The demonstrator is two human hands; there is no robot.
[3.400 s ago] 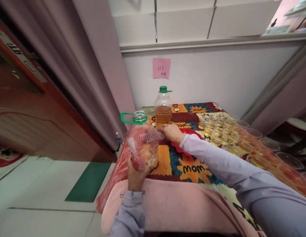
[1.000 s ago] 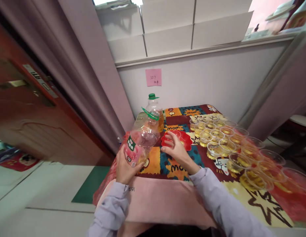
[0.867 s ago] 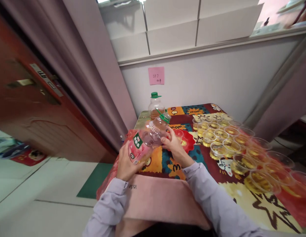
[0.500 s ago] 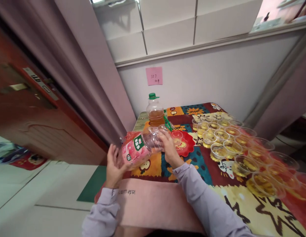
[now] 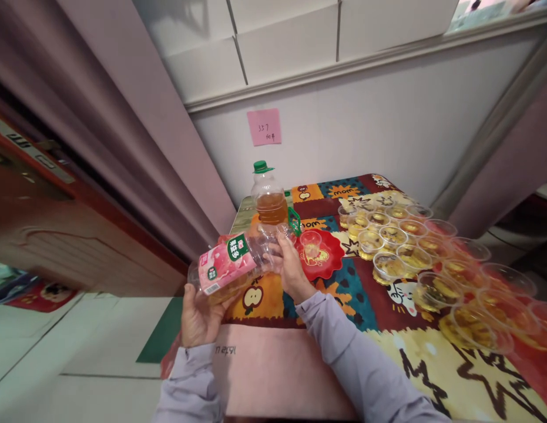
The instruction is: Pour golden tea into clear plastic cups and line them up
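Observation:
Both hands hold a clear plastic bottle [image 5: 227, 263] with a pink label, tilted with its neck up toward the right. My left hand [image 5: 202, 320] cups the bottle's base from below, thumb up at its end. Around the upper part near the neck, my right hand [image 5: 291, 270] is closed. A green handle [image 5: 294, 221] shows by the neck; the bottle's mouth is hard to make out. Just right of it, a clear plastic cup [image 5: 311, 243] stands on a red scalloped plate [image 5: 331, 254]. Behind stands a green-capped bottle [image 5: 272, 207] partly filled with amber liquid.
Several clear cups [image 5: 390, 267] of yellow drink stand in rows on the right of the patterned tablecloth [image 5: 361, 299]. A pink cloth [image 5: 273, 364] lies at the near edge. A wooden door [image 5: 101, 235] and curtain [image 5: 176, 147] are left; the wall [image 5: 344, 129] is behind.
The bottle has tilted and turned slightly, its base shifting left and its label facing me more. My left hand has slid lower under the base. The camera view has shifted a little.

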